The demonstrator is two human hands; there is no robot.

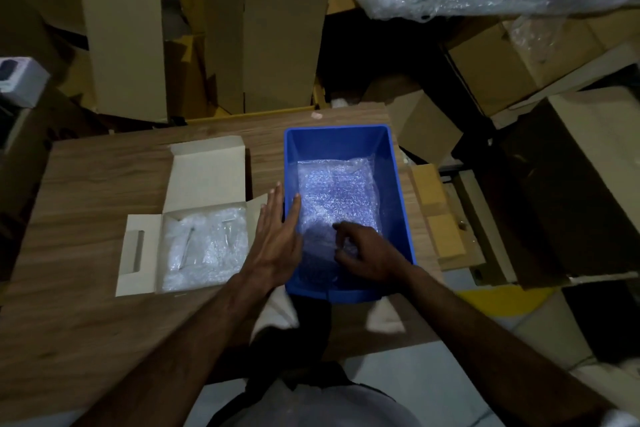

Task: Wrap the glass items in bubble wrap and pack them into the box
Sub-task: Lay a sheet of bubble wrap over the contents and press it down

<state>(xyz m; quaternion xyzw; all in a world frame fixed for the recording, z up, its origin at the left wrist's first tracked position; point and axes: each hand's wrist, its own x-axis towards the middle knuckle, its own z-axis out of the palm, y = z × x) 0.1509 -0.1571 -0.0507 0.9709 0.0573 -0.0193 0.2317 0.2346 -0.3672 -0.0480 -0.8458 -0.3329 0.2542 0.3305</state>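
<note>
My right hand [372, 253] pinches the bubble wrap [337, 198] inside the blue bin [398, 163], my left hand [277, 236] lies flat-fingered against its left wall, beside the open white box [204, 177] holding wrapped items [204, 246].

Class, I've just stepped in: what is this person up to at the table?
A person is packing with bubble wrap. Their right hand reaches into a blue bin and pinches the bubble wrap lying in it. Their left hand lies flat with straight fingers against the bin's left wall. To the left on the wooden table an open white box already holds bubble-wrapped contents.
</note>
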